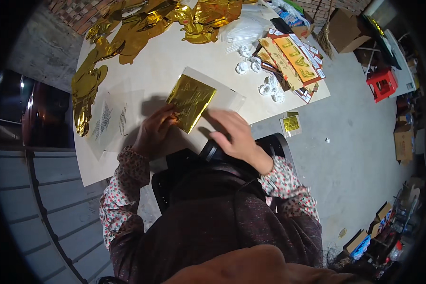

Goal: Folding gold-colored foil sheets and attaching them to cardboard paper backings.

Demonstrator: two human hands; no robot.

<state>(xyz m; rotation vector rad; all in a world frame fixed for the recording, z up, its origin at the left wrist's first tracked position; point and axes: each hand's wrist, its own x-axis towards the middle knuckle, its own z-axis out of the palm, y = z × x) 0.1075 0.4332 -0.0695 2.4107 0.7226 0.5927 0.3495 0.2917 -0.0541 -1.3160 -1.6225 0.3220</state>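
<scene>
A folded gold foil sheet [194,97] lies on a clear plastic bag [222,90] in the middle of the table. My left hand [158,125] pinches the foil's lower left edge, fingers bent against it. Beside the foil's lower right edge is my right hand [234,135], fingers stretched and thumb apart, slightly blurred. I see nothing in it. Left of my left hand, several clear bags with dark print [110,120] lie flat on the table.
Loose gold foil balloons [142,35] spread along the table's far and left edges. Clear bags [244,31], rolls of white ribbon [270,87] and printed cards and banners [296,59] lie at the far right. On the floor are a gold packet [291,124] and a red stool [381,84].
</scene>
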